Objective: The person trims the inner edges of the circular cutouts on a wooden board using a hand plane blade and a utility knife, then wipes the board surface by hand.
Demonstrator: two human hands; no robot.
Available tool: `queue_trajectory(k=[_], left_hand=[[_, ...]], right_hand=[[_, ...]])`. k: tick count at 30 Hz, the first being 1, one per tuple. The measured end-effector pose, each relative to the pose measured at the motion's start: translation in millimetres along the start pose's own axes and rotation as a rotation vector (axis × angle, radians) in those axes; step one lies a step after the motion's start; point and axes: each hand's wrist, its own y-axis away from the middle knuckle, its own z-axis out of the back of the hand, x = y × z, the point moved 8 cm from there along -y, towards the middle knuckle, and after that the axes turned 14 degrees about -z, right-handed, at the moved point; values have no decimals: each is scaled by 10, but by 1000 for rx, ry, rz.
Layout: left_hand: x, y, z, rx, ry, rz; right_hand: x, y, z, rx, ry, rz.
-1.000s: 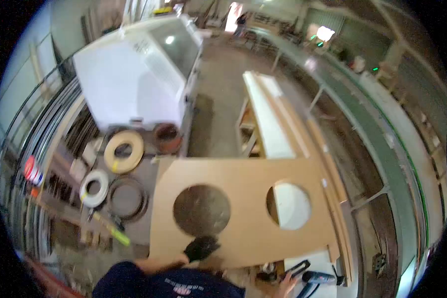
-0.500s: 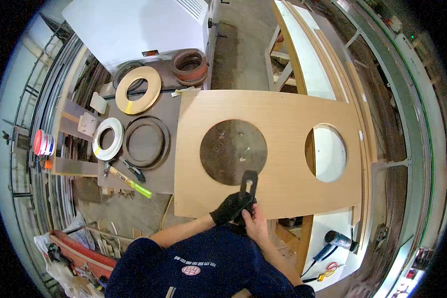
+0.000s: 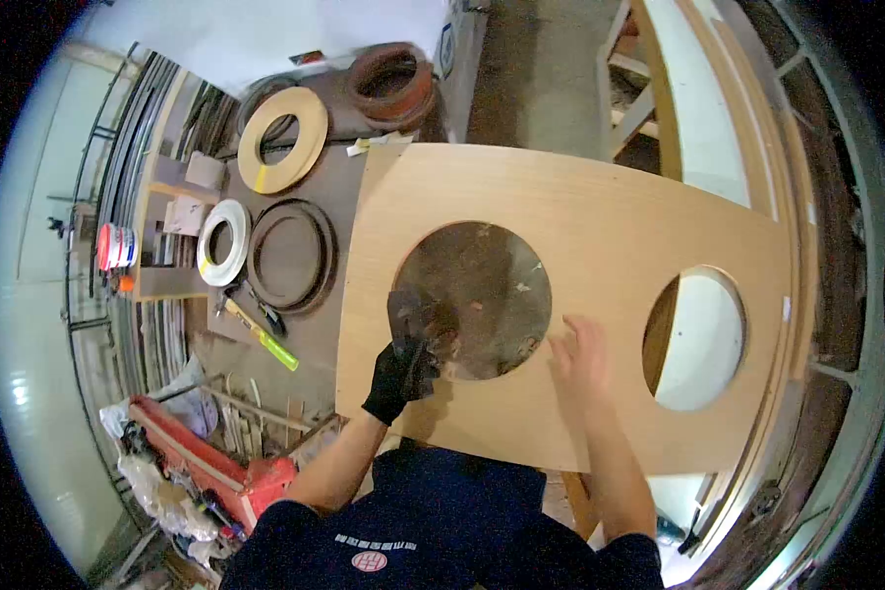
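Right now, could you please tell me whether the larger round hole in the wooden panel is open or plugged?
Open: through the hole, a darker surface shows beneath the panel.

board faced in smooth, matt wood-look finish. left hand covered in matt black cloth; dull finish shown by dark tool, material not made out. shirt cut from matt navy cloth. desk finished smooth, brown, low in sheen. pale roll and white roll wound from smooth-looking strip. hammer gripped in bright green, plastic-looking sleeve. floor seen as dull, stained concrete.
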Motion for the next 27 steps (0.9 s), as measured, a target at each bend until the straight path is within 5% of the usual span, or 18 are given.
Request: queue_trajectory(k=[5, 6, 11, 14, 16, 18, 20, 24, 27], left_hand=[[-97, 156, 421, -153, -221, -7], [-74, 145, 490, -161, 20, 41], [-242, 32, 637, -240, -64, 53], [-207, 13, 702, -248, -116, 103], [-161, -32, 713, -221, -132, 110], [-199, -56, 658, -246, -138, 108], [-231, -103, 538, -225, -161, 133], [-77, -337, 200, -102, -67, 141], [137, -679, -80, -58, -74, 94]], right_hand=[[541, -1068, -570, -60, 20, 341], [657, -1205, -681, -64, 72, 393], [937, -1617, -1143, -77, 247, 564], [719, -1890, -1191, -18, 102, 450], [270, -2169, -948, -47, -500, -95], [151, -2259, -487, -155, -701, -357], [-31, -2411, -168, -160, -559, -498], [486, -2365, 230, -469, -74, 240], [296, -2564, 158, -324, 200, 284]])
